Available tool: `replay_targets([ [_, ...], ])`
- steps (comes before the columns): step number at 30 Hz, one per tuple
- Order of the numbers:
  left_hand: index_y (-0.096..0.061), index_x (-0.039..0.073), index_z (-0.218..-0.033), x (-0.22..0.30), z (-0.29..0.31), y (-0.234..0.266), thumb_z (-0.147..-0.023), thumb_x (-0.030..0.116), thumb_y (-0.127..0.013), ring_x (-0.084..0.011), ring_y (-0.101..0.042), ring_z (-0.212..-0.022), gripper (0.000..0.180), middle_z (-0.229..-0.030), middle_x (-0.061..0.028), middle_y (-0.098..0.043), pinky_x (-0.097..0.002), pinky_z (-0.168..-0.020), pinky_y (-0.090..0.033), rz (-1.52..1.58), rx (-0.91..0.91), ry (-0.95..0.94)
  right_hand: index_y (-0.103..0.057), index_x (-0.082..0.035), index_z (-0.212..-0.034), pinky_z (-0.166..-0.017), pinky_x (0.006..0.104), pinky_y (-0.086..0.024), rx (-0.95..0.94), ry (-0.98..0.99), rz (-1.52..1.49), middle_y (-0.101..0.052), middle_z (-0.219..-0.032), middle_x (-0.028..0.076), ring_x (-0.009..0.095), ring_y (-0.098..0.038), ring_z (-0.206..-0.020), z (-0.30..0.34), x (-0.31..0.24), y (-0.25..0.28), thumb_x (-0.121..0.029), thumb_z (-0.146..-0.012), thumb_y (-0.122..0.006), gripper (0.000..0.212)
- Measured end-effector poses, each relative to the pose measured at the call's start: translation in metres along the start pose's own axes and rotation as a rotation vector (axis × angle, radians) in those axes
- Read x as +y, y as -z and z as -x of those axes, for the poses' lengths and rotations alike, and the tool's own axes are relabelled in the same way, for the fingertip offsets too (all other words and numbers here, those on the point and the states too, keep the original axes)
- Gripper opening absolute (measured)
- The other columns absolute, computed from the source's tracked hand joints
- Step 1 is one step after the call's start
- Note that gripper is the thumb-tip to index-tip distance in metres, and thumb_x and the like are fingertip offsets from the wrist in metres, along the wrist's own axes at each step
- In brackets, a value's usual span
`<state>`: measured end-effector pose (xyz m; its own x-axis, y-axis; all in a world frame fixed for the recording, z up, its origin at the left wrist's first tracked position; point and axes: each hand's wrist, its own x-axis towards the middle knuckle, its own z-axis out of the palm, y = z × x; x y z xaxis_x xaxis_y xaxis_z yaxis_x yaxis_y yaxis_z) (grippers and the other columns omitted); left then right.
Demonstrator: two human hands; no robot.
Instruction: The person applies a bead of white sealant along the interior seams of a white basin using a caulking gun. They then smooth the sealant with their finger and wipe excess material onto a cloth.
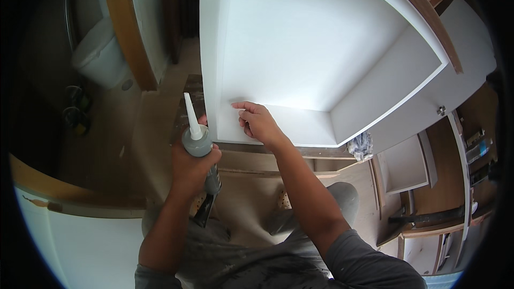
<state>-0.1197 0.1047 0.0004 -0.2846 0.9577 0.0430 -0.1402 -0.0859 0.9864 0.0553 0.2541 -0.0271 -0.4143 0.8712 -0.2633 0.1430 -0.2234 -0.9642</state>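
Observation:
My left hand [184,168] is wrapped round a caulking gun [212,182]. Its grey cartridge points upward, and a long white nozzle [191,115] slants up to the left. Part of the gun's body is hidden behind my fingers. Beside it, my right hand [259,123] reaches into a white cabinet [278,37] with an open front. The index finger stretches toward the cabinet's lower left inner corner, while the other fingers are bent. I see nothing held in that hand. Whether the fingertip touches the panel, I cannot tell.
A crumpled plastic bag [360,145] lies by the cabinet's lower right corner. Right of it are a white door panel [412,123] and shelving with tools and a tube [479,151]. A toilet [101,53] stands beyond a wooden door frame [128,27] at the left, near dark footwear [77,109].

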Motion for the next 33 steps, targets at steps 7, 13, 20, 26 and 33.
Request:
replay_targets([
  [7,-0.058,-0.001,-0.144,0.0,0.001,-0.001,-0.076,-0.004,-0.073,-0.0078,-0.065,-0.085,0.069,-0.1,-0.0011,-0.066,-0.0262,-0.078,-0.055,0.006,0.008,0.016,-0.064,-0.004,-0.143,-0.06,0.031,-0.05,0.082,0.185,0.503,-0.061,-0.076,0.004,0.012,-0.054,-0.062,-0.024,0.004,-0.012,-0.017,-0.107,-0.052,0.041],
  [13,-0.061,0.0,-0.141,-0.002,0.001,-0.003,-0.075,-0.002,-0.073,-0.0117,-0.066,-0.086,0.068,-0.098,-0.0042,-0.07,-0.0303,-0.079,-0.054,0.012,0.027,-0.003,-0.064,-0.003,-0.142,-0.089,0.0396,-0.055,0.091,0.279,0.725,-0.074,-0.105,0.022,0.033,-0.071,-0.094,-0.026,-0.001,-0.017,-0.021,-0.104,-0.053,0.043],
  [20,-0.061,0.001,-0.142,-0.003,0.001,-0.002,-0.076,-0.002,-0.073,-0.0112,-0.066,-0.085,0.067,-0.094,-0.0028,-0.067,-0.0291,-0.079,-0.054,0.003,0.019,-0.002,-0.065,-0.005,-0.141,-0.1,0.0423,-0.052,0.018,0.268,0.773,-0.07,-0.125,0.028,0.043,-0.067,-0.115,-0.03,-0.008,-0.019,-0.019,-0.103,-0.051,0.042],
  [26,-0.062,0.0,-0.137,0.0,-0.001,-0.003,-0.075,-0.002,-0.073,-0.0132,-0.068,-0.085,0.063,-0.097,-0.0053,-0.069,-0.0308,-0.079,-0.054,-0.02,0.021,-0.017,-0.065,-0.007,-0.141,-0.088,0.0432,-0.054,0.019,0.272,0.786,-0.073,-0.102,0.028,0.039,-0.071,-0.092,-0.023,-0.007,-0.019,-0.018,-0.103,-0.05,0.042],
  [33,-0.062,0.0,-0.139,-0.001,-0.002,-0.002,-0.076,-0.003,-0.072,-0.0097,-0.065,-0.085,0.064,-0.097,-0.0023,-0.067,-0.0277,-0.078,-0.053,-0.015,0.012,-0.034,-0.065,-0.009,-0.142,-0.077,0.0459,-0.053,-0.029,0.276,0.814,-0.07,-0.082,0.024,0.037,-0.067,-0.076,0.008,-0.002,-0.023,-0.017,-0.103,-0.05,0.042],
])
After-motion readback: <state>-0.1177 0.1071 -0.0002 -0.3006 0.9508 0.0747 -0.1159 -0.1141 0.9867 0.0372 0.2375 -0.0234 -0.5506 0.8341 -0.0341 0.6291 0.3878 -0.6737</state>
